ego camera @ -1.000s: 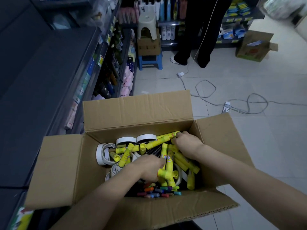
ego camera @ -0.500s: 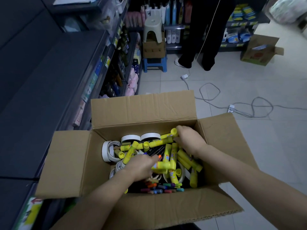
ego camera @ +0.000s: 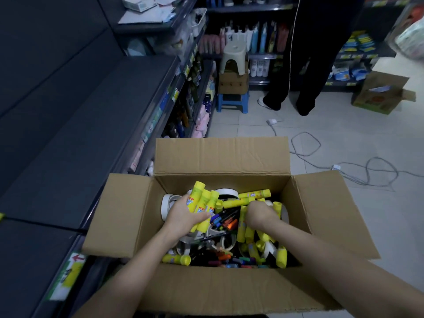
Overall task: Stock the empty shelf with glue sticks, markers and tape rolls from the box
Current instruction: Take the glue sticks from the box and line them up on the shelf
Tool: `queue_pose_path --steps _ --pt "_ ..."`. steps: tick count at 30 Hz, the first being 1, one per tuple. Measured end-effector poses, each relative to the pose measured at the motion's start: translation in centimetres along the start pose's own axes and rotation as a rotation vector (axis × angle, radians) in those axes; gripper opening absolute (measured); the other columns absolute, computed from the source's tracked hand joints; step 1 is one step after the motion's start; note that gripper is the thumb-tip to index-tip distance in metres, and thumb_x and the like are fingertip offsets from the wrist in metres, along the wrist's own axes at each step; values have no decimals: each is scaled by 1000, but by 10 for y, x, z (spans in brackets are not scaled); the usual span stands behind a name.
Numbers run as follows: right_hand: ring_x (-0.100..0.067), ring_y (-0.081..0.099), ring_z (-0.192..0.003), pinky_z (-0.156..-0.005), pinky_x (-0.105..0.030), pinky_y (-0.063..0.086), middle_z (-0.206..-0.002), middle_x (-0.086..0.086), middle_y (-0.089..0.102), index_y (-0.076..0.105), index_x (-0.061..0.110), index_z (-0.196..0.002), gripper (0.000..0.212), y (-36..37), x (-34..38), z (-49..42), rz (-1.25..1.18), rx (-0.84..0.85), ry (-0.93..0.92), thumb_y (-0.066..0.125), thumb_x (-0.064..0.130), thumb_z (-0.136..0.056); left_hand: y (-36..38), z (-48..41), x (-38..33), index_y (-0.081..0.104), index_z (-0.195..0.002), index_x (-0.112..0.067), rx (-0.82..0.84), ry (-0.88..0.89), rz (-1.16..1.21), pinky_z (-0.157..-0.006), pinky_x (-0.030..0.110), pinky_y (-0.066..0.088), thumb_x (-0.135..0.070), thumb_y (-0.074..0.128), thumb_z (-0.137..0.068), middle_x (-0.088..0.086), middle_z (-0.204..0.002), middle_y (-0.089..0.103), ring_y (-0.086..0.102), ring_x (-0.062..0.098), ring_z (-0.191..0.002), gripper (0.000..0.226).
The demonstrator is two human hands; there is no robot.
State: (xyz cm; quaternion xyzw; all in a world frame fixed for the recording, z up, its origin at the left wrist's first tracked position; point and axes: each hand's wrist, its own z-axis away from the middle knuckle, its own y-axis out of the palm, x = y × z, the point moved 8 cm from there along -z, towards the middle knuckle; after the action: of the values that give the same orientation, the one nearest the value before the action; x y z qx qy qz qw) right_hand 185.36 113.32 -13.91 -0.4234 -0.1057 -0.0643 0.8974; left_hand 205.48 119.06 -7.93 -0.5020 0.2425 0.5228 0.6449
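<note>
Yellow glue sticks (ego camera: 202, 206) gripped, left hand (ego camera: 183, 218).

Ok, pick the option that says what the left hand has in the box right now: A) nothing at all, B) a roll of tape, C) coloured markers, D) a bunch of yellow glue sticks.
D: the left hand grips several yellow glue sticks together, above the other stock in the box.

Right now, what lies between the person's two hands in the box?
In the head view, loose markers with orange and blue caps lie between the left hand and right hand.
</note>
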Motion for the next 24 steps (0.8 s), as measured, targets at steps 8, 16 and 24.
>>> queue_pose_path --steps 8,16,24 --pt "-34 60 -105 -69 -37 43 -116 -14 59 34 7 -126 70 31 3 -5 -270 -176 156 71 40 -77 -28 13 16 63 -94 -11 -113 -40 117 -63 22 53 -10 81 -72 3 -84 71 67 14 -72 28" --pt "-25 60 -78 -61 -36 50 -80 -5 60 49 7 -101 50 28 0 -2 -400 -174 99 79 32 -70 -36 25 24 63 -91 -16 -132 -51 191 -65 22 53 -5 77 -75 3 -84 71 67 15 -73 23" --pt "-25 62 -74 -58 -38 52 -79 -2 58 46 7 -126 56 27 22 -5 -330 -220 -72 73 21 -79 -39 26 28 65 -94 -17 -154 -70 177 -79 39 55 -10 78 -74 6 -90 73 70 23 -84 24"
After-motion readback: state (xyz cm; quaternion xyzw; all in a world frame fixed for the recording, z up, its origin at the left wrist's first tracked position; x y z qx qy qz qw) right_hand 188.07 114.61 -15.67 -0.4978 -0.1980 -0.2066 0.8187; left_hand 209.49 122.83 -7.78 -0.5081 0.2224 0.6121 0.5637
